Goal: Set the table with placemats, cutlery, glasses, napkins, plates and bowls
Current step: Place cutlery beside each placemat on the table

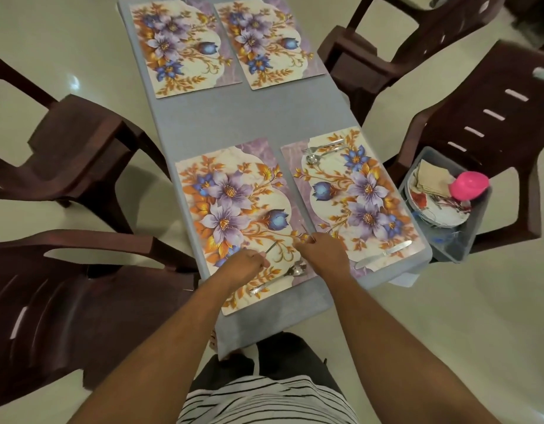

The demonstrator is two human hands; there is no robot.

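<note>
I list, taking the near-left placemat (pixel 234 215) as my landmark: one grey table (pixel 252 117), long and narrow, carrying that placemat. Dark brown plastic chairs (pixel 81 154) stand well to its left and right. Three more floral placemats: one (pixel 350 197) just to its right, two (pixel 182 44) (pixel 264 38) well beyond it at the table's far end. One clear plastic bin (pixel 466 240) sits on a chair seat far to its right, holding plates (pixel 439 212), folded napkins (pixel 433 179) and a pink item (pixel 469 185) I cannot identify. My left hand (pixel 246 264) hovers over the landmark's near part, fingers curled on a thin piece of cutlery (pixel 270 247) that sticks out up and to the right of the knuckles. My right hand (pixel 322 255) sits at the landmark's right edge, fingers pinching another slim utensil (pixel 306 231) whose tip points away from me; what kind, I cannot tell. A spoon (pixel 280 276) lies on the landmark between the two wrists, touching neither hand. On the placemat to the right: a knife (pixel 384 254) near its close edge, a fork (pixel 326 145) and spoon (pixel 313 159) at its far edge.
</note>
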